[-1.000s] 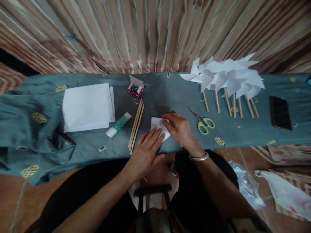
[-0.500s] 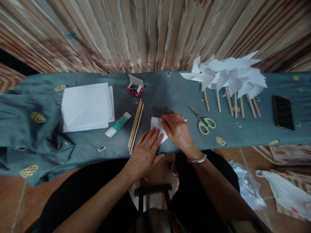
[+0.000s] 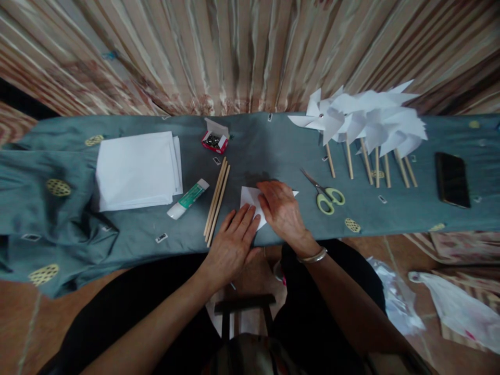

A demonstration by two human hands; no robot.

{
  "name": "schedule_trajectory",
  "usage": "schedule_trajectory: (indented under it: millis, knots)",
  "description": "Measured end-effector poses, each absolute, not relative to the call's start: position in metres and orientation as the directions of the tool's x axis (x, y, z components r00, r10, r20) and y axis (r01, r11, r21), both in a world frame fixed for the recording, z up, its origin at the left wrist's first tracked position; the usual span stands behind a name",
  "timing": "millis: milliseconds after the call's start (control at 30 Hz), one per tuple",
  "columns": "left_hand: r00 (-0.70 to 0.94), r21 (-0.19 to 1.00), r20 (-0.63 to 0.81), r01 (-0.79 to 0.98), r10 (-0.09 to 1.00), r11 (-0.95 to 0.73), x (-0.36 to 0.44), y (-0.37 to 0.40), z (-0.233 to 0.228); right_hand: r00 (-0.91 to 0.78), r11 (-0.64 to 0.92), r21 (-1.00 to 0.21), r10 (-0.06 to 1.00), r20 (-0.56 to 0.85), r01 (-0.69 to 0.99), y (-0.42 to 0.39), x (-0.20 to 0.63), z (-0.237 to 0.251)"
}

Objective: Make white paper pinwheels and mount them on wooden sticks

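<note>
A small folded sheet of white paper lies on the teal cloth near the table's front edge. My left hand rests flat on its lower left part, fingers spread. My right hand presses down on its right half, fingers curled over the fold. A paper corner pokes out to the right of that hand. Both hands touch the paper; neither lifts it.
Left of the hands lie wooden sticks, a glue stick, a stack of white paper and a small red box of pins. Right: green-handled scissors, finished paper pinwheels, a black phone.
My right hand slid slightly left and toward me along the paper, and a paper corner now shows to its right. My left hand stayed put.
</note>
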State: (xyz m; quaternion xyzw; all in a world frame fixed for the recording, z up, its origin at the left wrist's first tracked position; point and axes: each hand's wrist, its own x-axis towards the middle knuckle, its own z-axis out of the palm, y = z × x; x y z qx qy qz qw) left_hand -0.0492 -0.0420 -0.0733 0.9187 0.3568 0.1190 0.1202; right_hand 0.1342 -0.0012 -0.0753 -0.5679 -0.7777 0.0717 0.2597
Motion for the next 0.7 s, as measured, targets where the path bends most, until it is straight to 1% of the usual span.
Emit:
schedule_trajectory:
  millis: [100,333,500,700]
  knots:
    - [0.721,0.28,0.124,0.634,0.682,-0.721,-0.049,-0.043,-0.074,-0.242,0.358,-0.392,0.918,0.316,0.847,-0.002,0.134,-0.079]
    - [0.735,0.208,0.111,0.641,0.669,-0.738,-0.046,-0.043,-0.079,-0.318,0.368,-0.317,0.927,0.198,0.874,-0.001,0.135,-0.082]
    - [0.761,0.176,0.088,0.623,0.643,-0.762,-0.052,-0.046,-0.076,-0.286,0.328,-0.307,0.942,0.174,0.894,-0.001,0.147,-0.079]
    - [0.772,0.139,0.063,0.621,0.633,-0.771,-0.067,-0.057,-0.071,-0.242,0.284,-0.245,0.951,0.19,0.927,-0.002,0.166,-0.081]
